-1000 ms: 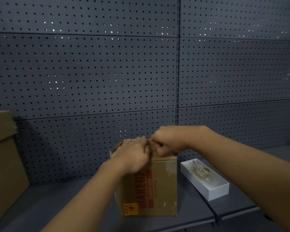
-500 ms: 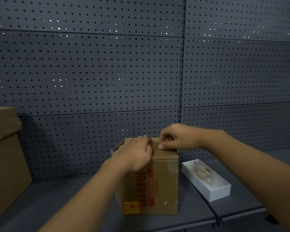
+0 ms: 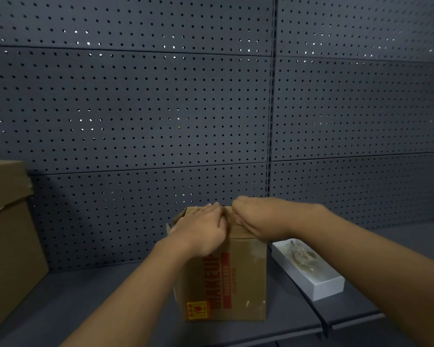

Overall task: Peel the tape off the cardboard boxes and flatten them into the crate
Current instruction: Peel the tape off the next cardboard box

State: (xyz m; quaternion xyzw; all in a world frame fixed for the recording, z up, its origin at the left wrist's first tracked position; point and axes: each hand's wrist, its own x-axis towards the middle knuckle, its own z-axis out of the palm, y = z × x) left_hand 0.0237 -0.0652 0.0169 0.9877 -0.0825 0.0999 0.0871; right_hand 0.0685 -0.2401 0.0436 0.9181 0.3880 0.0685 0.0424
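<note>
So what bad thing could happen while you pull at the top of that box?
The small cardboard box stands near the shelf's front edge, so a hard tug by the right hand might tip it off. It could also slide into the white tray close beside it. The left hand pressing on top helps steady it.

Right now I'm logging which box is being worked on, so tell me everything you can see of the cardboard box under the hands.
The box is small, brown, worn cardboard, upright on the grey shelf. Its front has red MAKEUP lettering running sideways and a yellow sticker at the lower left. Its top is mostly hidden. The left hand rests on it; the right hand is curled at the top edge. A white tray lies to its right.
</note>
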